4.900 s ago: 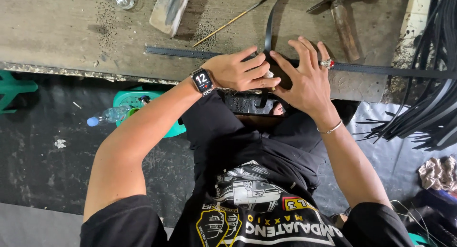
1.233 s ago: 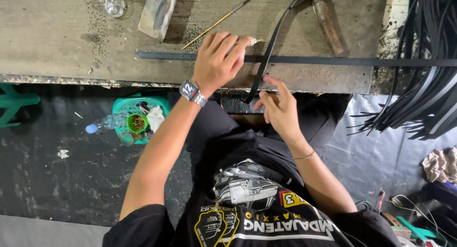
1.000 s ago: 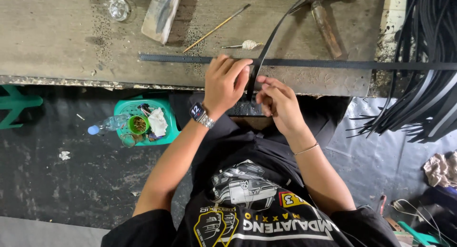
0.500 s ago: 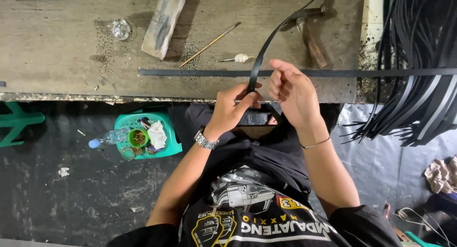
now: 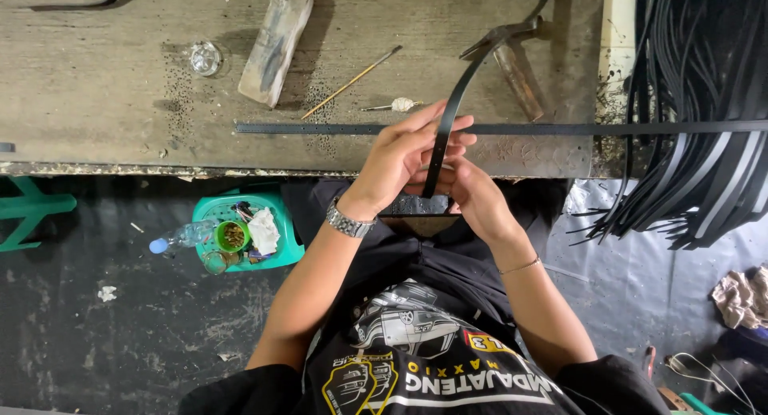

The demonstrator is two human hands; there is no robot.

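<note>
A worn, stained wooden workbench (image 5: 120, 79) spans the top of the view above a dark floor, where a green stool (image 5: 272, 223) carries a small cup and scraps beside a plastic bottle (image 5: 180, 237). On the bench lie a long whetstone-like block (image 5: 276, 41), a thin brush (image 5: 352, 81), a hammer (image 5: 512, 55), a small glass dish (image 5: 205, 57), and a long flat black strap (image 5: 560, 129) running straight toward a hanging bundle of black strips (image 5: 704, 103) at the right. Both hands now meet at the bench's near edge, over the lap. The left hand (image 5: 400, 155), which a second ago pressed flat on the bench, has come back and now curls its fingers (image 5: 436, 127) around a second, curved black strap (image 5: 448, 127); the right hand (image 5: 468, 193) closes on that strap's lower end just beneath, the two hands touching. The curved strap rises from this grip and arches away toward the hammer. Judged from these positions, work has passed from holding material down on the bench to handling the strap end in hand; what the fingertips do there is hidden.
</note>
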